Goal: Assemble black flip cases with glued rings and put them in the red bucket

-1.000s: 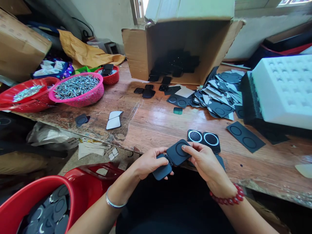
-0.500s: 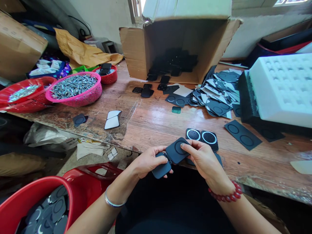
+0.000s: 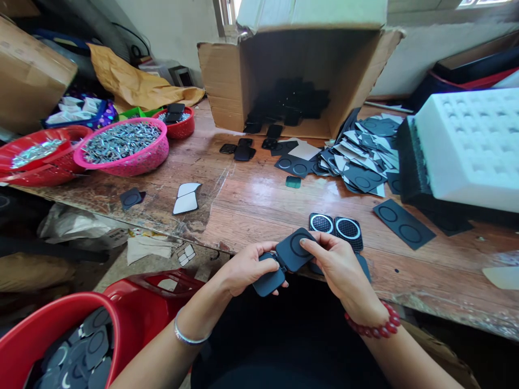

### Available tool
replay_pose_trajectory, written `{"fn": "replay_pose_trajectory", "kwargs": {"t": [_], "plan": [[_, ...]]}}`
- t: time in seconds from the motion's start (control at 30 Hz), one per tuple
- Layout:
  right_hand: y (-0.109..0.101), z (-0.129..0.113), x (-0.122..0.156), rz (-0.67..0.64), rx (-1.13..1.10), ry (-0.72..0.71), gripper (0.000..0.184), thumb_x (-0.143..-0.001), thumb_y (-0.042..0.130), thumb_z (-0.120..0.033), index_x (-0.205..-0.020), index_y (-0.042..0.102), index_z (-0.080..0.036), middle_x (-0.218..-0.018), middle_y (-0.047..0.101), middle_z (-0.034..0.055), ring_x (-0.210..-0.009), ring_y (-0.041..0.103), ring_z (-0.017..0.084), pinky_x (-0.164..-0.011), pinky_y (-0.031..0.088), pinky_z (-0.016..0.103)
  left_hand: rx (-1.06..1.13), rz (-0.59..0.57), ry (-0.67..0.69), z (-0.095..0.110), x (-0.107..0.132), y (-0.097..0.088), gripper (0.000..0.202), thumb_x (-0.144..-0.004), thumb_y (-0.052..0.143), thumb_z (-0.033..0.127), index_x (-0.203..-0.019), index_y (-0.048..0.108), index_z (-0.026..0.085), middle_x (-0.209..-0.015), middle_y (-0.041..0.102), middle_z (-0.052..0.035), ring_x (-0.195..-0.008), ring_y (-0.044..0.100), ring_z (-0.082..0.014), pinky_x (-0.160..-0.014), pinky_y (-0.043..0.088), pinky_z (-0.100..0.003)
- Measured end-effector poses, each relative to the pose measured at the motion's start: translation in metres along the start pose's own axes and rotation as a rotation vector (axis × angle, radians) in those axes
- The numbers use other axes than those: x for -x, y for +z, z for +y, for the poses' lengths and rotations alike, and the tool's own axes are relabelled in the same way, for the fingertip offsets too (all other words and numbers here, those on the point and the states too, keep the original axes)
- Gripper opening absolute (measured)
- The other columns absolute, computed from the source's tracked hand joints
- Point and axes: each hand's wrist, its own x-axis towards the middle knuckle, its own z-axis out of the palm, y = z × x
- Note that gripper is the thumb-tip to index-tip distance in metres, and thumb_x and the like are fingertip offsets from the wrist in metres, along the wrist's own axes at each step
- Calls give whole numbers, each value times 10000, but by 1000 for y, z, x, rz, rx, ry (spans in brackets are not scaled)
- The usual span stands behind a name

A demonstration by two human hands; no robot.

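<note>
Both my hands hold one dark folding pad (image 3: 284, 262) made of two hinged square halves, just in front of the table's near edge. My left hand (image 3: 243, 268) grips the lower half. My right hand (image 3: 338, 265) pinches the upper half, with the forefinger lying on its ring-marked face. Right behind it on the wooden table (image 3: 259, 200) lies a second folding unit (image 3: 336, 227) showing two round mesh faces with white rims.
A red bucket (image 3: 57, 340) of dark pads stands at lower left. A pink basket (image 3: 124, 143) and red baskets (image 3: 38, 156) of metal parts sit at the left. At the back are an open cardboard box (image 3: 300, 81), a heap of dark sheets (image 3: 365, 156) and white foam (image 3: 470, 146).
Hardly anything differs: the camera has shifted slightly and my hands keep the same grip on the folding pad.
</note>
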Motion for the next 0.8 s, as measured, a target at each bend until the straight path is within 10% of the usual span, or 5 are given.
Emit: {"fn": "replay_pose_trajectory", "kwargs": {"t": [0.3, 0.8], "plan": [[-3, 7, 1, -18, 84, -132, 324, -623, 820, -451, -698, 674, -171, -795, 692, 37, -668, 580, 146, -606, 470, 266, 7, 71, 16, -6, -3, 4, 396, -836, 648, 352, -1184, 627, 163, -897, 705, -76, -576, 692, -146, -452, 554, -217], [-9, 26, 7, 225, 588, -942, 83, -868, 675, -249, -805, 658, -198, -1055, 627, 80, -977, 618, 199, -861, 502, 343, -214, 201, 209, -13, -1, 14, 426, -875, 549, 349, -1265, 652, 213, -836, 698, -43, -574, 709, -160, -446, 554, -207]]}}
